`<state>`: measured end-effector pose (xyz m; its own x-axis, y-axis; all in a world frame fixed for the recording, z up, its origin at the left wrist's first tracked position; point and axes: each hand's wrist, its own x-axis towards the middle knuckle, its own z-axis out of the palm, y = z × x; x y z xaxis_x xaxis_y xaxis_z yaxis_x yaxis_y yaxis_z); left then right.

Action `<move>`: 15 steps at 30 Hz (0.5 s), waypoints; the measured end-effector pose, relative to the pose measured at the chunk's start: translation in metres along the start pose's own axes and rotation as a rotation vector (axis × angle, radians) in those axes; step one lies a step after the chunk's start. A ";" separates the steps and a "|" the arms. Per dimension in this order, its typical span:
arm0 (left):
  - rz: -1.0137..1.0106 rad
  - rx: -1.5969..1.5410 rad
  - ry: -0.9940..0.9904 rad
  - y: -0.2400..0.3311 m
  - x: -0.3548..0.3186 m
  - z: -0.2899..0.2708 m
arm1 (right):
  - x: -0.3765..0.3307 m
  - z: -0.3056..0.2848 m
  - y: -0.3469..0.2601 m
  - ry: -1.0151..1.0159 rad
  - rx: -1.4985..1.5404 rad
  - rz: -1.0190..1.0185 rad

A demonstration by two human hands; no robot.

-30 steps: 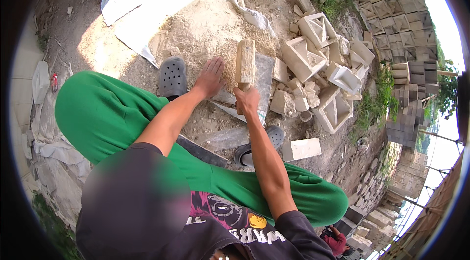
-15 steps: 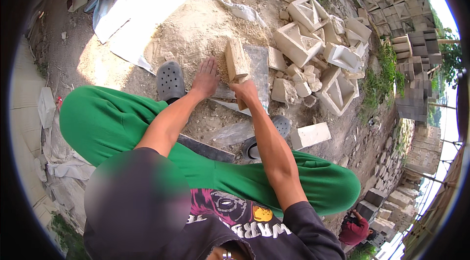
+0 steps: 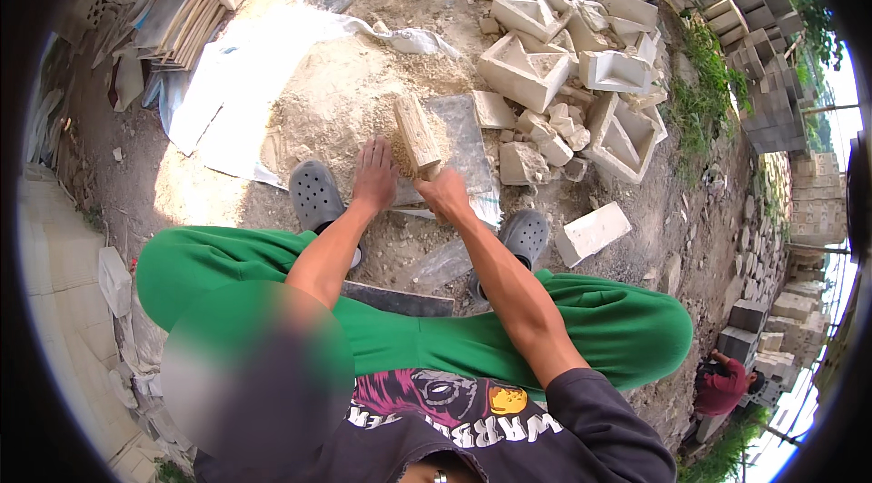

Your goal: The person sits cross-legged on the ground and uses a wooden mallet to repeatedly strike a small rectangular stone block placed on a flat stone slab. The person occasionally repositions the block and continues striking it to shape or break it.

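My right hand [image 3: 442, 193] is closed round the short handle of a wooden mallet [image 3: 417, 133]. The mallet's thick, light-brown head points away from me, just above or on the crushed, sandy rubble; contact with the ground cannot be made out. To its left, my left hand [image 3: 375, 176] lies flat on the ground with fingers stretched out, holding nothing. A dark flat slab [image 3: 463, 138] sits right of the mallet, partly under my right hand. Pale crumbs of broken material [image 3: 406, 165] lie between the left hand and the mallet.
Right of the slab is a heap of broken pale blocks [image 3: 524, 72]. A loose white block [image 3: 595, 234] lies near my right shoe [image 3: 524, 236]. A white sheet [image 3: 238, 106] spreads at left, beyond my left shoe [image 3: 316, 194]. Another person [image 3: 720, 385] is at far right.
The whole view has shifted and turned slightly. The mallet head has tipped and now shows its rounded side and end. My left hand remains flat beside it.
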<state>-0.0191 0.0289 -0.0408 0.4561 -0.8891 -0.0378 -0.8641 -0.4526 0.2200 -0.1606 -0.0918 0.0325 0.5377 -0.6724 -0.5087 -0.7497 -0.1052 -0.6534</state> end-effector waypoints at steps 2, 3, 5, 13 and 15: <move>0.018 0.014 0.031 -0.003 0.001 0.002 | 0.002 -0.008 -0.004 -0.090 0.002 0.068; 0.015 0.024 0.041 -0.009 -0.003 0.007 | -0.006 -0.020 -0.025 -0.108 -0.022 0.074; 0.023 -0.015 0.071 -0.010 -0.006 0.008 | -0.010 -0.028 -0.035 -0.041 -0.100 0.011; -0.012 -0.034 0.088 -0.038 0.045 -0.008 | -0.008 -0.011 -0.009 0.031 -0.015 0.048; -0.008 0.076 0.046 -0.066 0.068 -0.010 | -0.016 0.000 -0.010 0.110 -0.028 -0.028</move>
<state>0.0707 -0.0006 -0.0485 0.4707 -0.8823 0.0062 -0.8733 -0.4649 0.1455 -0.1618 -0.0805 0.0473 0.5143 -0.7451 -0.4246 -0.7462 -0.1448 -0.6498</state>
